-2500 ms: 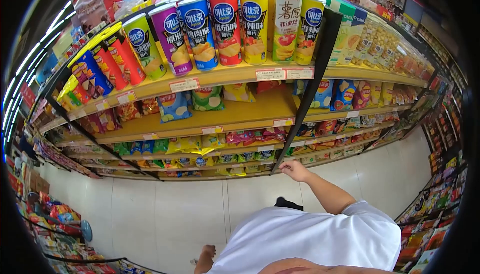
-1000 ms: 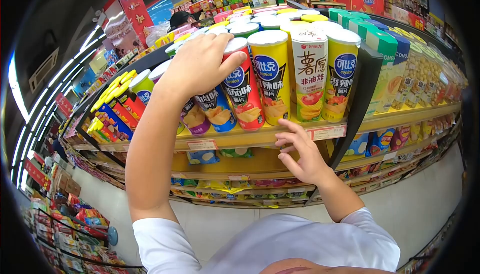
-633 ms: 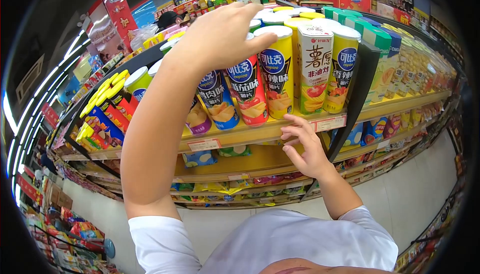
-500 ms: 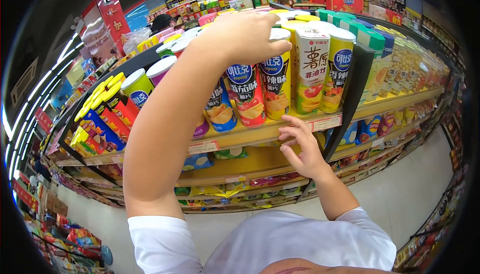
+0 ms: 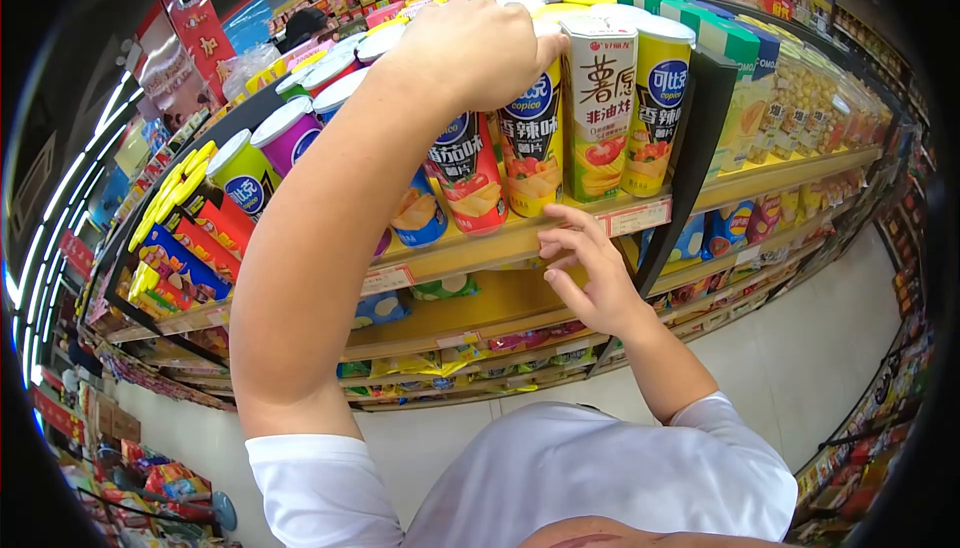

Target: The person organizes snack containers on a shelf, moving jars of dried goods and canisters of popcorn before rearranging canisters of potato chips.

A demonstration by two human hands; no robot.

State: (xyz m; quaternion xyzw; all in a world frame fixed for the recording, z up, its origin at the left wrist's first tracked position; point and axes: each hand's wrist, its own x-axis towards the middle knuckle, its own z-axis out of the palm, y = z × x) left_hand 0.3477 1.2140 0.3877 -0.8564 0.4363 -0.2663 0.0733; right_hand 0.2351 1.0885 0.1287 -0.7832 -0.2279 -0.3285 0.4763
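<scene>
My left hand (image 5: 485, 48) is bent over the tops of the front chip canisters, palm down, with its thumb by the white-and-green snack box (image 5: 602, 98). Its fingers curl out of sight, so what they hold is hidden. Just beneath it stand a yellow chip canister (image 5: 530, 153) and a red chip canister (image 5: 470, 183), both upright on the shelf. My right hand (image 5: 592, 268) hangs open before the shelf's front edge, fingers loosely spread and holding nothing. Its fingertips are close to the shelf edge below the yellow canister.
Another yellow canister (image 5: 658, 108) stands beside a black shelf upright (image 5: 700, 128). Clear tubs (image 5: 785, 123) lie beyond it. Yellow-lidded canisters (image 5: 190, 238) lean at the left. A price tag (image 5: 635, 218) runs along the shelf edge, with bagged snacks (image 5: 445, 358) on lower shelves.
My view has shifted, so the shelf appears higher and further left. My left hand has come down over the yellow canister's lid, its fingers now more curled. The right hand stays open near the edge.
</scene>
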